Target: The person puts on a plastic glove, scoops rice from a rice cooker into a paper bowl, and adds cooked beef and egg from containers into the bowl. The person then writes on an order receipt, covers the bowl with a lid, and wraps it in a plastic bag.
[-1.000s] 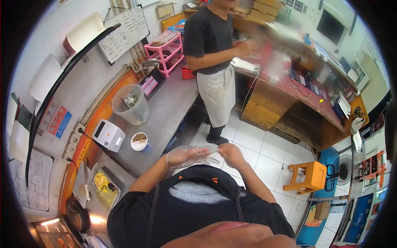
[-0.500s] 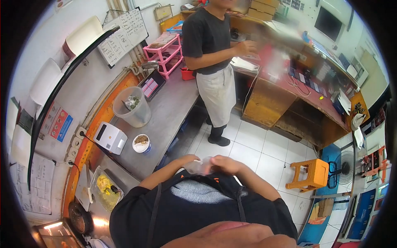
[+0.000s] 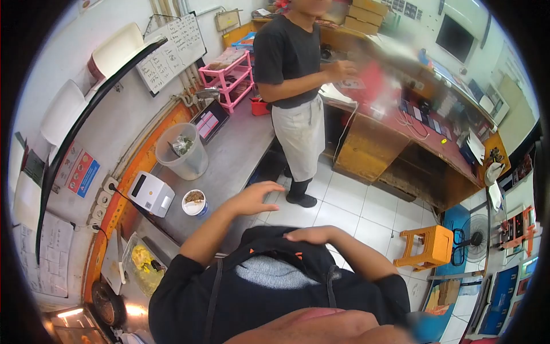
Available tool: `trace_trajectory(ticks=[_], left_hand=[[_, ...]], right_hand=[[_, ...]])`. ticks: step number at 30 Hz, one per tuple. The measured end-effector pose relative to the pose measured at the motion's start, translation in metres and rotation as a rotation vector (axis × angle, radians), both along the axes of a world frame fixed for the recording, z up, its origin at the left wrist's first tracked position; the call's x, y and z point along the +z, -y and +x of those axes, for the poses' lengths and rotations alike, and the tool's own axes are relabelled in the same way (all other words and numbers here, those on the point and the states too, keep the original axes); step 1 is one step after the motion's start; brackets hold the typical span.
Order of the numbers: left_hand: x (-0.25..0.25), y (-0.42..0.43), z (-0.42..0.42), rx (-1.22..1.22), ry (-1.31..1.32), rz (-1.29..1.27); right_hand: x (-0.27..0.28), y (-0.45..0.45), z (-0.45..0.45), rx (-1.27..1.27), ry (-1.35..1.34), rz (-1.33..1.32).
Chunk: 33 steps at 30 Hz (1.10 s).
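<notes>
Black cloth garment [image 3: 269, 289] with a speckled white patch hangs on the wearer's body, its folds bunched at the waist, where the bare right hand [image 3: 314, 235] lies against it; whether that grip pinches any cloth, I can't tell. Beside it, the bare left hand [image 3: 255, 199] is raised near the open edge of the grey metal worktop [image 3: 238, 143], thumb apart from the fingers, grip spread and holding nothing. Nearest to it stands a small round white tub [image 3: 195, 207] with brown contents, towards the worktop's near end. Close by, along the wall edge, sit a boxy white device [image 3: 152, 194] and a tall translucent plastic bucket [image 3: 186, 163]. Past the open edge, towards the far end, a co-worker stands in a white apron [image 3: 301, 135], forearm raised.
</notes>
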State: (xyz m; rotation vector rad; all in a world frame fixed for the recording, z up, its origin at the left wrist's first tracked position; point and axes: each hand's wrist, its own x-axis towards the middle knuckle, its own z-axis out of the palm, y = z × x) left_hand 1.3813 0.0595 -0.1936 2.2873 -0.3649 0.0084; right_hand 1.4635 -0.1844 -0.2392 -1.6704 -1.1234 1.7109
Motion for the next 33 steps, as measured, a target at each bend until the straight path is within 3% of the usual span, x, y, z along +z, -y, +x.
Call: trace_trajectory(ticks=[1,3,4,5,7,8,9,10,11,12,17,20,21,23,24,26,29,30,33], left_hand=[[0.023,-0.009,-0.009,0.036,0.048,0.015],[0.061,-0.036,-0.025,0.134,0.144,0.082],[0.089,-0.046,-0.036,0.186,0.243,0.125],[0.122,-0.053,-0.047,0.238,0.339,0.169],[0.199,-0.043,-0.069,0.271,0.729,0.249],[0.225,-0.035,-0.078,0.232,0.890,0.164],[0.254,-0.015,-0.089,0.247,1.130,0.224],[0.278,-0.020,-0.103,0.069,1.307,0.397],[0.307,-0.019,-0.116,-0.025,1.403,0.484],[0.326,-0.008,-0.121,-0.099,1.561,0.477],[0.377,0.048,-0.104,-0.259,2.020,0.084],[0.403,0.077,-0.089,-0.313,2.147,-0.388],[0.411,0.096,-0.090,-0.391,2.117,-0.918],[0.406,0.064,-0.095,-0.193,1.839,0.245],[0.405,0.084,-0.084,-0.116,1.786,-0.025],[0.404,0.094,-0.080,-0.290,1.579,-0.182],[0.432,0.090,-0.091,-0.788,0.949,0.084],[0.430,0.098,-0.088,-0.911,0.864,0.019],[0.430,0.112,-0.085,-1.084,0.491,0.076]], right_hand=[[0.026,0.018,0.006,0.074,-0.006,0.216],[0.110,0.060,0.022,-0.031,-0.142,0.489],[0.156,0.081,0.025,-0.135,0.048,0.779],[0.210,0.107,0.024,-0.261,0.295,0.901],[0.270,0.156,-0.004,-0.715,0.911,1.236],[0.309,0.178,0.003,-0.488,1.447,1.429],[0.340,0.174,0.008,-0.349,1.568,1.657],[0.369,0.172,0.007,-0.187,1.679,1.885],[0.412,0.151,-0.033,0.241,1.968,1.332],[0.433,0.138,-0.050,0.368,1.967,1.230],[0.441,0.146,-0.055,0.415,1.993,1.208],[0.444,0.153,-0.059,0.405,2.034,1.194],[0.451,0.159,-0.060,0.402,2.047,1.220],[0.460,0.163,-0.062,0.398,2.064,1.235],[0.467,0.166,-0.067,0.377,2.069,1.271],[0.471,0.174,-0.077,0.353,2.100,1.314],[0.472,0.182,-0.095,0.325,2.147,1.358],[0.471,0.186,-0.099,0.315,2.154,1.378],[0.467,0.194,-0.104,0.282,2.160,1.417]])
